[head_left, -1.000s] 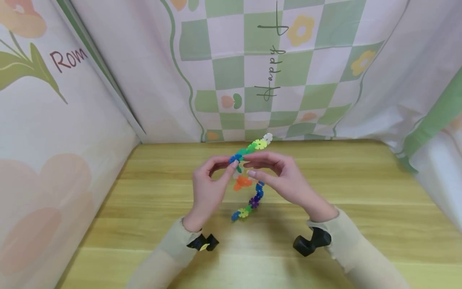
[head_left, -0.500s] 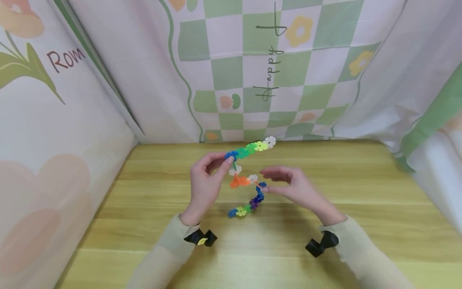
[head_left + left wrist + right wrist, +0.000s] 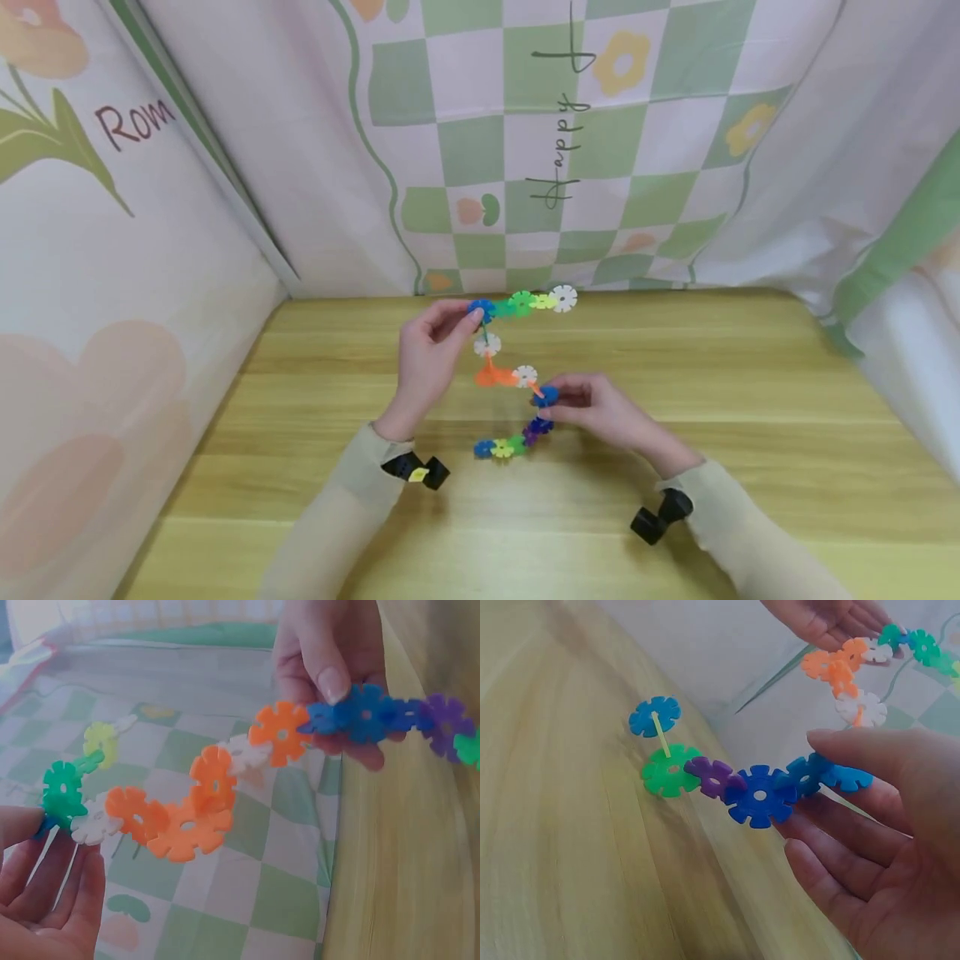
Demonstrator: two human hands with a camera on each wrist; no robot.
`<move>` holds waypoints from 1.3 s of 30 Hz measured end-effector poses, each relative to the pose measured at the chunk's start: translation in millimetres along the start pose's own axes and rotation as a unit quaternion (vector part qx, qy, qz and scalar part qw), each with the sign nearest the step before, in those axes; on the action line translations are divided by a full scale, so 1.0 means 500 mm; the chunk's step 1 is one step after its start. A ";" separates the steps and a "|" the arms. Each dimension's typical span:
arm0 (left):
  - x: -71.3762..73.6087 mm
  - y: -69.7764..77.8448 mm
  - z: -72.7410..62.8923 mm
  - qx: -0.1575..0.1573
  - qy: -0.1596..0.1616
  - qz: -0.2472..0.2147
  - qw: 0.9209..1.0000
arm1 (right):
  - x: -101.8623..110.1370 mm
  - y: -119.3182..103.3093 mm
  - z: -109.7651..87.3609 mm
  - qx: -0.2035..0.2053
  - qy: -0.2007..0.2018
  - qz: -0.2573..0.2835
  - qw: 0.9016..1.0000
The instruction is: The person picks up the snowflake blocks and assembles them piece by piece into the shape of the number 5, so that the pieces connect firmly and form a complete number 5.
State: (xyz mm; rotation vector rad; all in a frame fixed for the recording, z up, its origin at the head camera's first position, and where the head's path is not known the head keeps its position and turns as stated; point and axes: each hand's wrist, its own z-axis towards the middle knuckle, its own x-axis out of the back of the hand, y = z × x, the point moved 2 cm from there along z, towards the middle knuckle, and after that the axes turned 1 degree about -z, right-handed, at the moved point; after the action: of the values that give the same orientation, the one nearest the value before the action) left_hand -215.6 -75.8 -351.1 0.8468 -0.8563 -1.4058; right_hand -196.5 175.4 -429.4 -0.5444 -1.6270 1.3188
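A chain of interlocking plastic snowflake discs hangs in an S-like line between the two hands in the head view. My left hand (image 3: 431, 354) pinches a blue disc (image 3: 481, 312) at its upper bend; from there green and yellow discs run right to a white end disc (image 3: 564, 298). Below, a white disc (image 3: 487, 344) leads to orange discs (image 3: 190, 829), clearest in the left wrist view. My right hand (image 3: 607, 412) pinches a blue disc (image 3: 547, 396) by thumb and fingers. Past it, the right wrist view shows a purple disc (image 3: 714, 778), a green disc (image 3: 671, 771) and a blue end disc (image 3: 655, 716).
The wooden table (image 3: 337, 400) lies under both hands. A checked curtain (image 3: 585, 150) hangs along its back edge, and a printed white panel (image 3: 142, 275) stands on the left. Black wrist cameras sit on both cuffs.
My right hand has left the upper part of the chain, moved down and right, and taken hold of a blue disc. The chain is more spread out; my left hand keeps its pinch, slightly higher.
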 end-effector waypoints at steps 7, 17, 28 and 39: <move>-0.008 -0.026 0.050 0.054 -0.013 -0.012 0.998 | 0.010 0.005 0.003 -0.026 -0.004 0.031 0.999; -0.014 -0.114 0.091 0.184 -0.021 -0.029 0.982 | 0.023 0.032 0.016 -0.070 -0.007 0.095 0.993; -0.017 -0.236 0.082 0.264 -0.045 -0.011 0.963 | 0.022 0.057 0.020 -0.098 -0.024 0.093 0.990; -0.010 -0.284 0.055 0.319 -0.034 -0.018 0.947 | 0.017 0.064 0.021 -0.089 -0.021 0.054 0.994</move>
State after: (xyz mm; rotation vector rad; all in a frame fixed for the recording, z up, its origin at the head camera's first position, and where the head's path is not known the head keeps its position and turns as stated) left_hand -305.3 -70.0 -464.7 1.3076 -1.3904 -1.1978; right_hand -216.3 187.1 -455.6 -0.7248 -1.7826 1.2778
